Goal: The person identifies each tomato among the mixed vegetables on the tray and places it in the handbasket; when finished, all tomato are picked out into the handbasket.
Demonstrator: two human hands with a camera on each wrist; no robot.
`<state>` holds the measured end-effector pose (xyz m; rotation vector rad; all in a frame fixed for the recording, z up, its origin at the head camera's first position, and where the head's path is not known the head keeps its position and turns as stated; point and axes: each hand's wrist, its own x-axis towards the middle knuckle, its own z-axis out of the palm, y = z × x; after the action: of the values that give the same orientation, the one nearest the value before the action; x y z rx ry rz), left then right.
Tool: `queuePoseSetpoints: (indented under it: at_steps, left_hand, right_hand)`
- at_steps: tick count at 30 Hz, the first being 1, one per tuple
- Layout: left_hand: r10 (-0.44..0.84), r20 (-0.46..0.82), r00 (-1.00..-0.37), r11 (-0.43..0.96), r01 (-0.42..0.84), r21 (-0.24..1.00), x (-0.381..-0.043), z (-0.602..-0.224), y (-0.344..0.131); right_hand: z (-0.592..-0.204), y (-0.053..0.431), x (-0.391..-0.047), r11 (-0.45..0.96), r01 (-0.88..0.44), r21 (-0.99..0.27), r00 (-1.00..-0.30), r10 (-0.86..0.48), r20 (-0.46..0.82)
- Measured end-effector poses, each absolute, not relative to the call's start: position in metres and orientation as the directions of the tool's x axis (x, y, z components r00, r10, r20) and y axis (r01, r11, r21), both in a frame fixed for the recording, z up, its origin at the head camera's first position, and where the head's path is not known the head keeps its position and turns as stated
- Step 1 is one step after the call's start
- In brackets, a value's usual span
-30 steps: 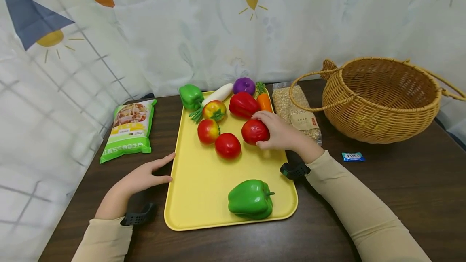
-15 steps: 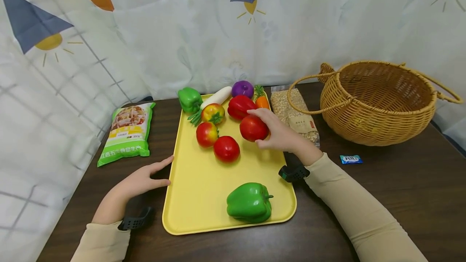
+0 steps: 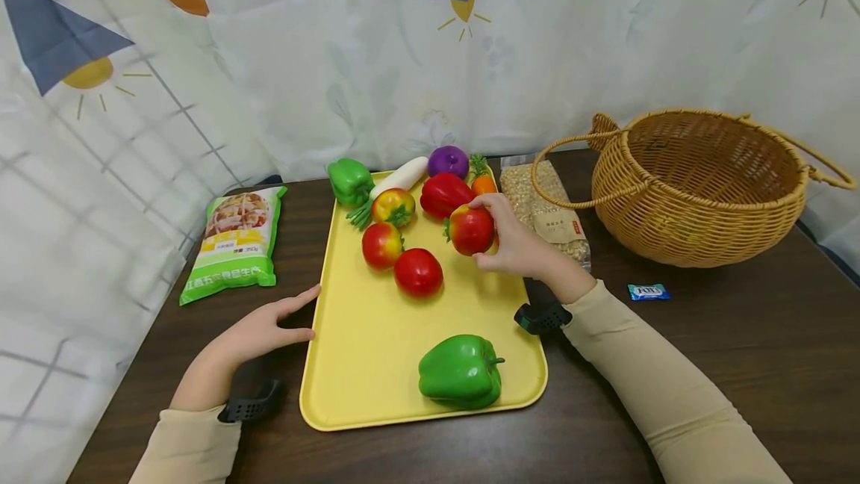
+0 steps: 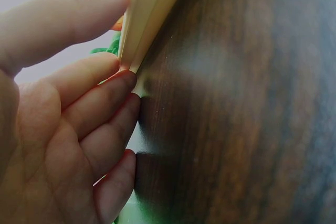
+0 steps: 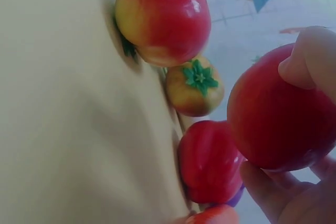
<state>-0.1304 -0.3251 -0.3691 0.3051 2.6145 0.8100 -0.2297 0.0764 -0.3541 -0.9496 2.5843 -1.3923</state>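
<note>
My right hand grips a red and yellow tomato between thumb and fingers, raised over the yellow tray. The tomato's green leafy top points left in the head view; the right wrist view shows its smooth red side. My left hand is at the tray's left edge, its fairly straight fingers touching the rim. Left of the held tomato lie a red tomato, a red-yellow tomato and a yellower tomato. Behind is a red bell pepper.
A green bell pepper lies at the tray's front, another green pepper at its back left. Near them are a white radish, a purple vegetable and a carrot. A wicker basket, grain pack and food bag flank the tray.
The tomato in my right hand has come up slightly and turned, so its green top now shows on the left. My left hand keeps its place at the tray's edge.
</note>
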Motion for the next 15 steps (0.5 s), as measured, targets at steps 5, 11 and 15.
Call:
queuePoseSetpoints:
  at_steps: [5,11,15]
  left_hand:
    - [0.318,-0.296,-0.901,0.81,0.095,0.579,-0.1306,-0.3676,-0.3251]
    - [0.321,-0.295,-0.9,0.817,0.105,0.567,-0.1304,-0.3654,-0.3256]
    - [0.317,-0.3,-0.9,0.817,0.099,0.567,-0.1304,-0.3658,-0.326]
  right_hand:
    - [-0.356,0.077,-0.2298,0.371,-0.478,-0.796,-0.81,-0.537,0.236]
    - [-0.3557,0.0763,-0.2314,0.374,-0.508,-0.776,-0.801,-0.537,0.265]
    - [-0.3571,0.076,-0.2325,0.357,-0.498,-0.79,-0.81,-0.517,0.277]
